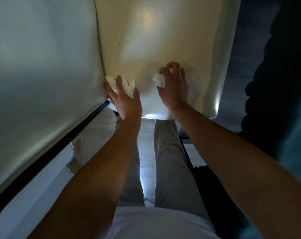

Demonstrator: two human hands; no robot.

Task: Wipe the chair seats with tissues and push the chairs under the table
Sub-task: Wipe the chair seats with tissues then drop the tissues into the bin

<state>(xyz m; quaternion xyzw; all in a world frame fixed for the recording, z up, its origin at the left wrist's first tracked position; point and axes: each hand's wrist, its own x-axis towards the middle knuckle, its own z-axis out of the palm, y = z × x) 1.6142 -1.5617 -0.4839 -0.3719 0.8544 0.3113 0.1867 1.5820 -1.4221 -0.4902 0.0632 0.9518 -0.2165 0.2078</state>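
A person leans over a cream chair seat [156, 40] that stretches straight ahead: the left hand [124, 99] presses a tissue [127, 84] flat by the backrest [43, 66] seam, while the right hand [174, 87] clutches a crumpled tissue wad [158, 79] mid-seat.

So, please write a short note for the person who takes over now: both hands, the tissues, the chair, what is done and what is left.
Left hand: fingers spread, pressing a crumpled tissue flat on the cream chair seat, near the seam with the backrest.
Right hand: fingers curled around a second tissue wad, at the seat's front middle; contact with the seat is unclear.
Done: wiping of this seat is under way; how much is covered cannot be told.
Left: finish the seat, then push the chair under the table. No table or other chairs are in view.
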